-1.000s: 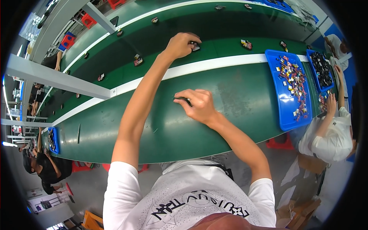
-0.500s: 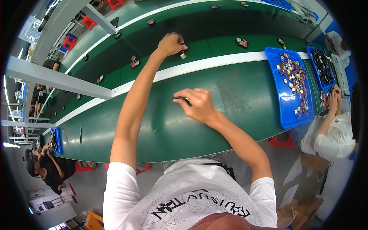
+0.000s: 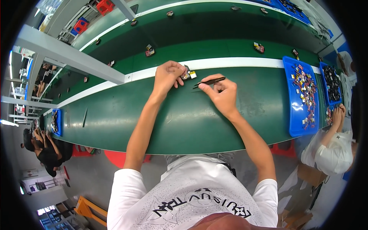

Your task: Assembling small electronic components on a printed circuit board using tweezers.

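Note:
Over the near edge of the white strip, my left hand pinches a small black electronic part with a yellow-and-white tab. Its fingertips cover part of that piece. My right hand is closed around black tweezers. Their tips point left, just to the right of and below the part, and appear apart from it. Both hands are above the green work surface.
At right, a blue tray holds many small colourful pieces; another blue tray behind holds black parts. Similar parts lie spaced along the green belt. A grey metal beam crosses the left. People sit at both ends.
My left hand has come back from the belt toward me, bringing the small part over the white strip. My right hand has moved up and right with the tweezers, now more fully visible.

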Tool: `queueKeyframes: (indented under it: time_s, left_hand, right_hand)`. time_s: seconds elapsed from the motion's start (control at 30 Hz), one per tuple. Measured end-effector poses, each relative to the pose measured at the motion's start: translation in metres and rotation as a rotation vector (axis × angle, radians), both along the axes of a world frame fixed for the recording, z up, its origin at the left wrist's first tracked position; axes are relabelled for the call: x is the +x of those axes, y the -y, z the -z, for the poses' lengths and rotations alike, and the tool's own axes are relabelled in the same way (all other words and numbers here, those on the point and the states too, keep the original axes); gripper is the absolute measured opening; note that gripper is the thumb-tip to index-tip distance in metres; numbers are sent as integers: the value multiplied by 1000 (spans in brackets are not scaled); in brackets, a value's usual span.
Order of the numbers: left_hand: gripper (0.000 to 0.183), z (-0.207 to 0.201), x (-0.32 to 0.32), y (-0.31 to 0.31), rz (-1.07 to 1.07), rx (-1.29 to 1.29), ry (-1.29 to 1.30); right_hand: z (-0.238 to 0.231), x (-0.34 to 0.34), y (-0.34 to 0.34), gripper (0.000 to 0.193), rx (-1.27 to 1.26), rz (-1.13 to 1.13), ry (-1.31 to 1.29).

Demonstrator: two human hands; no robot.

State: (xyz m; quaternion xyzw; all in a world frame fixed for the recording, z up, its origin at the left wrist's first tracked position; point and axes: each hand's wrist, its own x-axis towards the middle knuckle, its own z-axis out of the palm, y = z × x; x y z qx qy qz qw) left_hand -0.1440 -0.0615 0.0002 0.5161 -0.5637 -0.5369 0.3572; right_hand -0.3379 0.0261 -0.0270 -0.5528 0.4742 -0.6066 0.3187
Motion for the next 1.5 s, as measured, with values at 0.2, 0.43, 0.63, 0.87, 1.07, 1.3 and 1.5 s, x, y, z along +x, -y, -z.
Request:
queueKeyframes:
  time_s: [0.2,0.43,0.63,0.87,1.07,1.3,1.5]
  left_hand:
    - [21,4,11,-42,-79,-22,-58]
    - [25,16,7,-53,-55,-43,-144]
    - [19,8,-2,-61,-84,-15,-87]
    - [16,11,-8,-65,-125,-100,-98]
    - [15,12,-12,-68,-125,-110,-134]
    - [15,18,-11,-68,-130,-131,-193]
    - [14,21,-10,-66,-143,-125,-205]
  right_hand:
    - [0,2,1,14,158,-81,210]
    - [-2,7,-3,14,175,-93,174]
    - [4,6,-3,14,193,-76,160]
    - [3,5,-2,13,202,-45,123]
    - [4,5,-2,13,205,-39,96]
    - [3,6,-3,13,197,-13,109]
    - [3,6,-3,13,175,-4,91]
